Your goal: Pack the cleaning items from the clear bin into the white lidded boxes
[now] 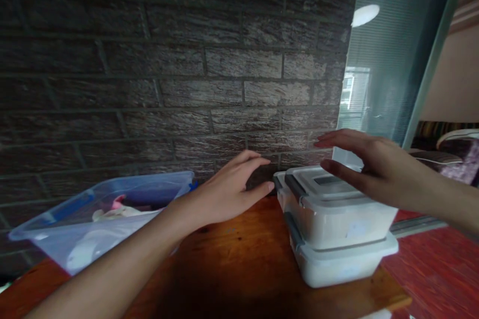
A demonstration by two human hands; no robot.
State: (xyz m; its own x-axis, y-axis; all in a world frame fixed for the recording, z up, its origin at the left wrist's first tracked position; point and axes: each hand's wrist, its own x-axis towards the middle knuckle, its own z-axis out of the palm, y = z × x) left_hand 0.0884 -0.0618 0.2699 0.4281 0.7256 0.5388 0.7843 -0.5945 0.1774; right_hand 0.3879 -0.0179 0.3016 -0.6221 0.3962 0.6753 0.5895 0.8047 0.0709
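Note:
My left hand [235,187] hangs over the wooden table, its fingers apart and nothing in them. It is between a clear blue-tinted plastic bin [112,232] and a stack of lidded plastic boxes. The upper box [348,224] sits on the lower box [344,264]; both have pale lids and grey side clips. My right hand [377,164] is above the upper box's lid, thumb and fingers spread, holding nothing. Whether it touches the lid I cannot tell. Inside the bin lie white cloth-like things [123,212] and something pink [119,202].
A dark brick wall [224,65] rises behind the wooden table [239,259]. At the right stands a glass panel [392,60], with a reddish wood floor [441,259] beyond the table's edge. Part of a patterned seat [464,159] shows farther back.

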